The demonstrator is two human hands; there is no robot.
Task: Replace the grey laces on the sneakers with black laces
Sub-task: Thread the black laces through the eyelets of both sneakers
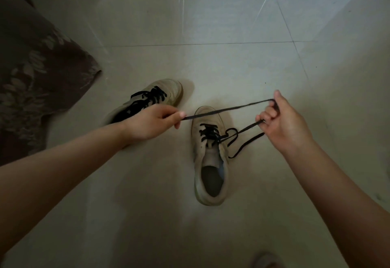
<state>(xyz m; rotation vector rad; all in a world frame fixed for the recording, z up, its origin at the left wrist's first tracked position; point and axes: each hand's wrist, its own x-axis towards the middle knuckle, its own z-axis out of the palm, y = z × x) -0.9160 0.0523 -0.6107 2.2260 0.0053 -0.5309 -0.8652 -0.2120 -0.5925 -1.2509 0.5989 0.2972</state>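
Nearest the camera, two bare forearms reach in from the lower corners toward the near sneaker (pixel 210 162), which stands on the pale tiled floor (pixel 211 24) with its open heel toward the viewer and its toe pointing away. A blurred, rounded shape shows at the bottom edge, right of that shoe's heel; what it is cannot be told.

Over the near sneaker's tongue a black lace (pixel 223 110) is threaded through the eyelets. Beside the top eyelets, on the shoe's right, it forms a small loop, and one loose end trails onto the floor there.

The hands are held well apart, one on either side of the near sneaker's toe. The left hand (pixel 153 122) pinches the lace between thumb and fingertips, left of the toe. From that pinch the lace runs taut across and above the toe cap to the right hand (pixel 282 117), where it hooks around curled fingers and comes back down toward the loop; the right hand grips it there.

Beyond the left hand, up and left of the near sneaker, the second sneaker (pixel 160 92) lies angled, already carrying black lacing (pixel 147 97). Further left of it is a brown leaf-patterned cloth (pixel 35 77)
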